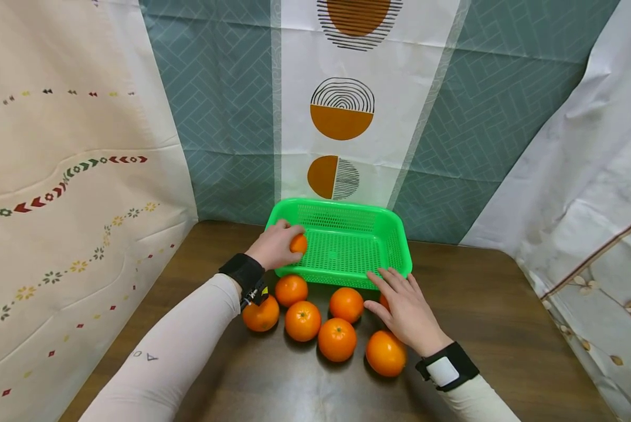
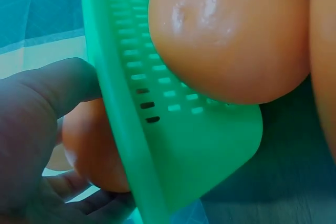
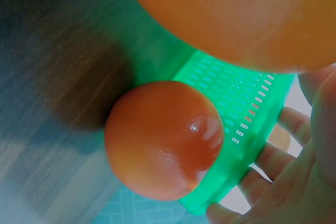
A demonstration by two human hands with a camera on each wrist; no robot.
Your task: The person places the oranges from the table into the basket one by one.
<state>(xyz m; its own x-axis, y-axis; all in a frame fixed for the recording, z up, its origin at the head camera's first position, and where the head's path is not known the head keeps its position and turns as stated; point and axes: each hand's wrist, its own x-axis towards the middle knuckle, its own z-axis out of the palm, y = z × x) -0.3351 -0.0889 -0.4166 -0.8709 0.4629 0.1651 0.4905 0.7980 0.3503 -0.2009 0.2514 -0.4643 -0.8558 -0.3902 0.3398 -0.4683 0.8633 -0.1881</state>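
Note:
My left hand [image 1: 277,246] grips an orange [image 1: 298,244] with curled fingers, inside the left end of a green perforated plastic basket [image 1: 401,234]. In the left wrist view, that held orange [image 2: 94,145] shows between thumb and fingers, partly behind the basket's rim. My right hand [image 1: 407,308] is spread with fingers extended, its fingertips at the basket's front right rim; contact is hard to tell. Beneath that palm lies an orange [image 1: 384,302], mostly hidden. The right wrist view shows an orange [image 3: 165,140] against the basket's outer wall, beside the fingers.
Several oranges lie on the brown wooden table [image 1: 479,316] in front of the basket, among them one orange [image 1: 337,340] in the middle and one orange [image 1: 386,353] near the right wrist. A patterned curtain [image 1: 231,117] hangs behind the basket, with cloths on both sides.

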